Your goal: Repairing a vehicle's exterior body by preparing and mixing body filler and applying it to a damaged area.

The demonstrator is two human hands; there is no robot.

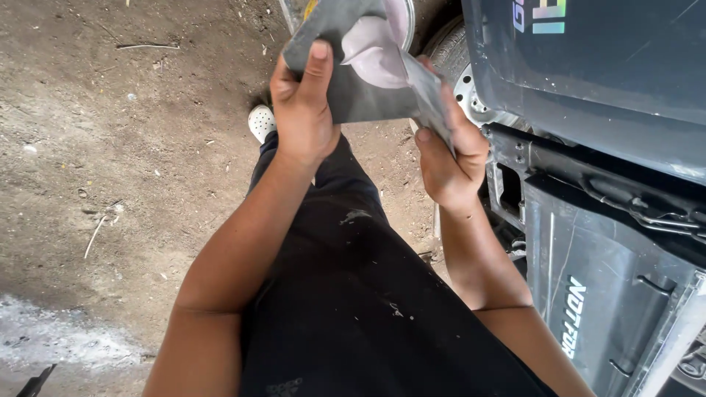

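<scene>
Left hand: your left hand [303, 110] is raised at the far middle of the view, its fingers [318, 70] closed around the left part of a grey sheet [364, 92], thumb laid flat up its near face.
Right hand: your right hand [452, 158] is just to the right and a little nearer, its fingers wrapped round the sheet's lower right edge, so most of them are hidden behind the sheet.
Grey sheet: it is stiff and folded or bent between your two hands, held up in the air, stretching from the left fingers down to the right ones; it looks like sandpaper, though the view is too poor to be sure.
Pale patch: a pinkish-white area [375, 55] shows on the sheet's far upper part, between the two grips.
Vehicle: a dark grey body panel [610, 66] fills the right side, with a wheel [471, 92] just behind your right hand and a black plastic part [603, 294] lower on the right.
Ground: bare brown dirt [110, 147] covers the left side, with twigs scattered about.
Clothing: black trousers [346, 294] run down the middle, and a white perforated shoe [261, 121] sits just left of your left wrist.
</scene>
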